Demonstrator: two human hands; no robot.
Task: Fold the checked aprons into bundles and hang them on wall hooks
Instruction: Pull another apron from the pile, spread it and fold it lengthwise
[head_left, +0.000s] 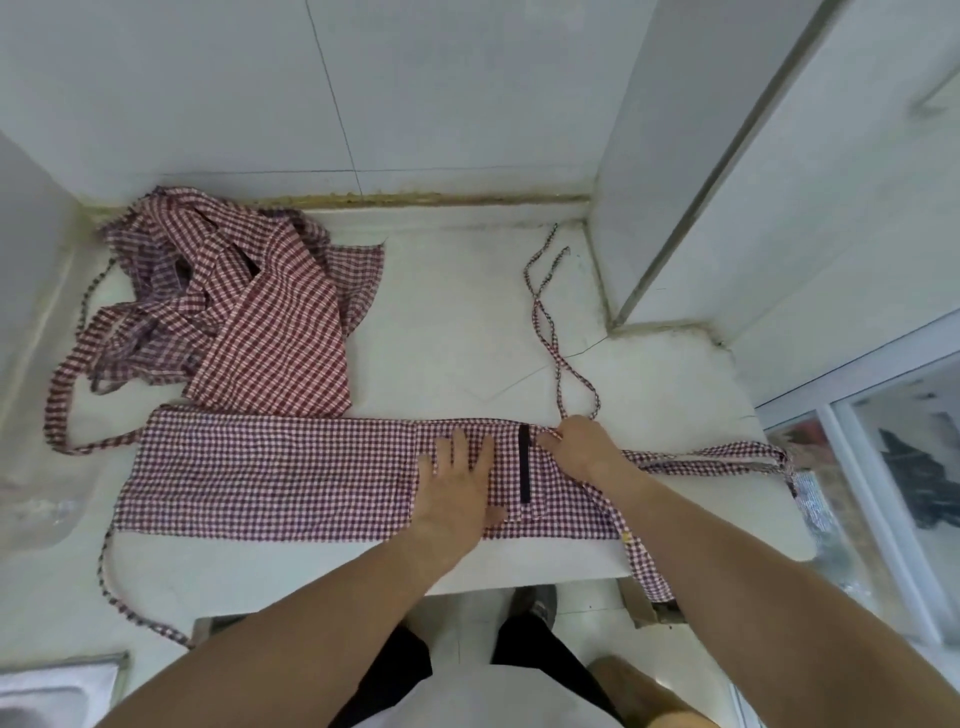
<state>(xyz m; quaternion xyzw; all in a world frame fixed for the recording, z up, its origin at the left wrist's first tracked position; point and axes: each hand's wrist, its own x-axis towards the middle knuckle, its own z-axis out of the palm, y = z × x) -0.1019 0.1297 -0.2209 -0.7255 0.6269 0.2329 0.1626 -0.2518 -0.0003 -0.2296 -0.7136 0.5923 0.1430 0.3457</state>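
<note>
A red-and-white checked apron (270, 473) lies folded into a long flat strip across the white counter (457, 332). My left hand (454, 483) presses flat on it, fingers spread, near the strip's middle. Just right of a black stripe (524, 462) on the cloth, my right hand (582, 444) pinches the fabric at its upper edge. Thin checked ties (545, 312) trail from there toward the back wall. A crumpled heap of more checked aprons (244, 312) sits at the back left. No wall hooks are in view.
White tiled walls close the counter at the back and left, and a white pillar (727, 182) stands at the right. A metal sink corner (47, 691) shows at bottom left. Apron straps (644, 561) hang over the counter's front edge. A glass door is at far right.
</note>
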